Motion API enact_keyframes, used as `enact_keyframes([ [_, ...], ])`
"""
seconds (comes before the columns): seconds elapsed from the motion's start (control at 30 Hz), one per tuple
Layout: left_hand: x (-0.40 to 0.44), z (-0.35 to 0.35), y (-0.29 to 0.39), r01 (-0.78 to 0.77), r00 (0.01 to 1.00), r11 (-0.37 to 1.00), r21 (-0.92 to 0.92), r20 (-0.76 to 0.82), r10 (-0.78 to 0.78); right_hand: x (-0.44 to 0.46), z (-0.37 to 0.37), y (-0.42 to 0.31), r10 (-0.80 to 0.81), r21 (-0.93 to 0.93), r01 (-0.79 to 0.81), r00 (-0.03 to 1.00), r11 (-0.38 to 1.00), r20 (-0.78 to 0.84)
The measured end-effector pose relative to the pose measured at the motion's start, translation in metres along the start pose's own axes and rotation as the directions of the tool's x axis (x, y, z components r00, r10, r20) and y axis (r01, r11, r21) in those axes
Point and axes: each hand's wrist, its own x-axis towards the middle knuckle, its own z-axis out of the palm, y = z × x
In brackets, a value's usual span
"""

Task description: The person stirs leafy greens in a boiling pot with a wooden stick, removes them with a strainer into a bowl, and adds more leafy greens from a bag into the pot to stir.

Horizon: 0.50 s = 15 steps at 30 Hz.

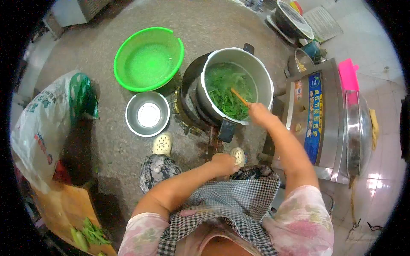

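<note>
My right hand (259, 115) is closed around wooden chopsticks (240, 97) at the near right rim of a deep metal pot (267, 81). Their far ends reach in among leafy greens (226, 99) in greenish water. Over my lap, near the pot's lower black handle (226, 131), my left hand (225, 164) is closed like a fist, apart from the pot. Its fingers are partly hidden, so I cannot see whether anything is in them. The pot sits on a dark round burner (188, 91).
Left of the pot are a green plastic basin (118, 70) and a metal bowl (129, 121) on the floor. A steel appliance (294, 145) stands close on the right. A plastic bag (42, 123) and a wooden board (64, 200) with green vegetables (93, 232) are at left.
</note>
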Motion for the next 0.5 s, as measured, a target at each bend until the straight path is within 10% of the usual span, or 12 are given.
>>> enact_keyframes([
  [0.2,0.000,0.002,0.000,0.009,1.000,1.000,-0.005,0.026,-0.009,-0.046,-0.102,0.035,-0.160,-0.062,0.173,0.972,0.983,0.172],
  [0.27,0.001,0.004,-0.002,0.009,0.998,1.000,0.018,0.054,-0.010,-0.060,-0.128,0.023,0.029,0.014,-0.031,0.993,0.999,0.114],
  [0.37,0.004,0.007,-0.003,-0.001,0.997,0.999,0.053,0.080,-0.003,-0.019,-0.085,0.057,0.037,-0.125,-0.051,0.993,0.991,-0.109],
  [0.5,0.002,0.002,-0.003,-0.011,0.997,0.996,0.094,0.076,0.003,0.015,-0.026,0.026,0.035,0.087,-0.036,0.999,0.996,0.008],
])
